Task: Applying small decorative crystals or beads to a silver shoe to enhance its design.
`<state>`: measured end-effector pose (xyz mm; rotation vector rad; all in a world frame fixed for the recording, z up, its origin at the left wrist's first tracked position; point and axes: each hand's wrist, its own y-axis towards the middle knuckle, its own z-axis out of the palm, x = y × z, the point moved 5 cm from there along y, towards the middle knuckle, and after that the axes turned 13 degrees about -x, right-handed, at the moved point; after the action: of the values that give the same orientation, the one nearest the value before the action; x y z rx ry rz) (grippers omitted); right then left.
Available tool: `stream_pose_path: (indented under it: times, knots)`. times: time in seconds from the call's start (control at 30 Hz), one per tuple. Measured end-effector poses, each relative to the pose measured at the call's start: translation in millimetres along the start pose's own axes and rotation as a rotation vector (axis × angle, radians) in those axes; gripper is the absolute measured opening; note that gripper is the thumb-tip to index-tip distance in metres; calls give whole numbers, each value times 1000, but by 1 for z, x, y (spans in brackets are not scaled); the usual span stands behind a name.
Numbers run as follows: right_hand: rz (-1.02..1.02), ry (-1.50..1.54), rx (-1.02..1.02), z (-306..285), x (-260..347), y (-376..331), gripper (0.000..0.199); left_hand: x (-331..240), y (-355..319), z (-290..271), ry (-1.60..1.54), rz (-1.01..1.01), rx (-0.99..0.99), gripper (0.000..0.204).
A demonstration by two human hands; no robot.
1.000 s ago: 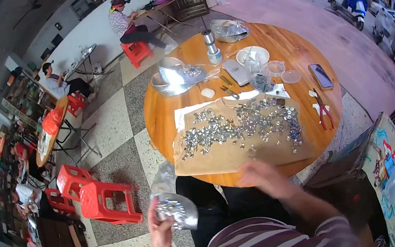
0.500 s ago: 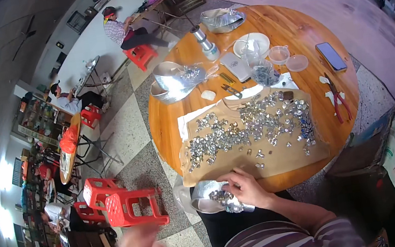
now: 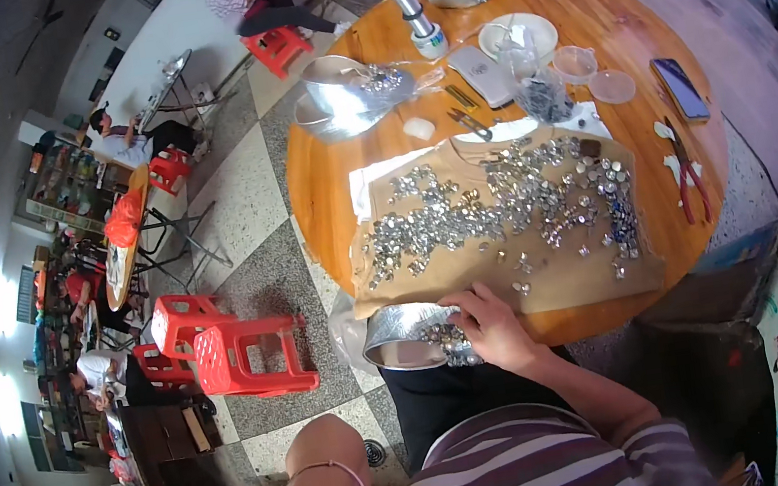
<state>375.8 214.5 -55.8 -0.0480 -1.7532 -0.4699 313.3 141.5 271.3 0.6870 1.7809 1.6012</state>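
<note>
A shiny silver cap-shaped piece (image 3: 399, 326), with clusters of rhinestones on one side, rests at the table's near edge above my lap. My right hand (image 3: 495, 325) is closed on its right edge, fingers bent over the stones. To the left, my left hand (image 3: 323, 443) is raised away from the table, above the floor. Its fingers are hidden behind the back of the hand, and a thin bracelet (image 3: 341, 468) circles the wrist. Just beyond the silver cap, a tan shirt-shaped cloth (image 3: 484, 281) lies flat, scattered with loose rhinestones and gems (image 3: 450, 219).
On the round wooden table (image 3: 322, 193) are another silver cap (image 3: 344, 100), thread snips (image 3: 470, 124), a plate (image 3: 533, 29), clear lids (image 3: 612, 87), a phone (image 3: 681, 90) and red-handled pliers (image 3: 688, 176). Red stools (image 3: 251, 357) stand at left, and people sit farther back.
My left hand, blurred before, has moved up and right. The view has tilted, so the table appears higher. My right hand stays on the silver cap.
</note>
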Motion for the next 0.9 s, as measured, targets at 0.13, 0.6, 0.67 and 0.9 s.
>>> stream_pose_path:
  times: [0.13, 0.6, 0.67, 0.9]
  knots:
    - [-53, -100, 7, -1, 13, 2, 20, 26, -13, 10, 696, -316, 639, 17]
    - [-38, -14, 47, -1, 18, 17, 21, 361, -246, 282, -733, -1826, 241, 21]
    - [-27, -30, 56, 2, 16, 19, 21, 369, -247, 298, -765, -1932, 194, 18]
    - [-33, -59, 52, 3, 16, 27, 20, 394, -243, 318, -827, -2050, -5, 18]
